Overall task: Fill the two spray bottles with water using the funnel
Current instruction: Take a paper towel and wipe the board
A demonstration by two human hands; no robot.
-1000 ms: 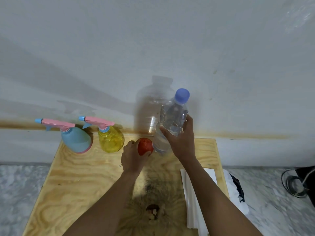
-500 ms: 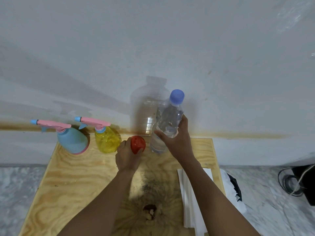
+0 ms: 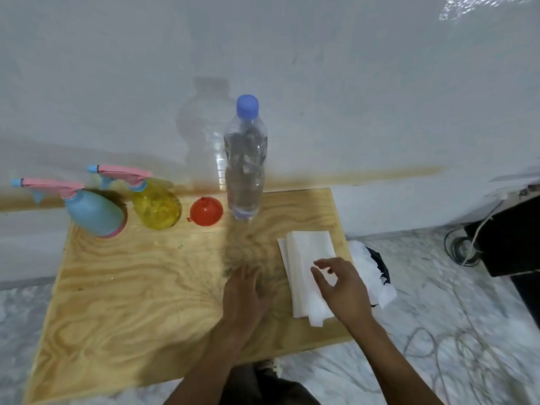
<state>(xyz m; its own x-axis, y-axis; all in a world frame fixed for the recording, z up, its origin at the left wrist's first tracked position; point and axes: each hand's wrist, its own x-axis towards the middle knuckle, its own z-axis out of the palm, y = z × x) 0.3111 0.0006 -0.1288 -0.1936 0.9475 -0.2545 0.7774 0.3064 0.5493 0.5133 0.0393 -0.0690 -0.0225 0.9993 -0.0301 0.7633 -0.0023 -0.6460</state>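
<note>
Hands empty, left hand [image 3: 245,293] spread, blurred, over table [image 3: 117,287], right hand [image 3: 342,285] loose-fingered, partly covering paper towels [image 3: 306,249]

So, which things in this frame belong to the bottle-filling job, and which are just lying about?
Belongs to the job: blue spray bottle, yellow spray bottle, red funnel and capped water bottle, all at the back of the wooden table.

Lying about: folded white paper on the table's right side, white and black bag beside the table, black box further right.
</note>
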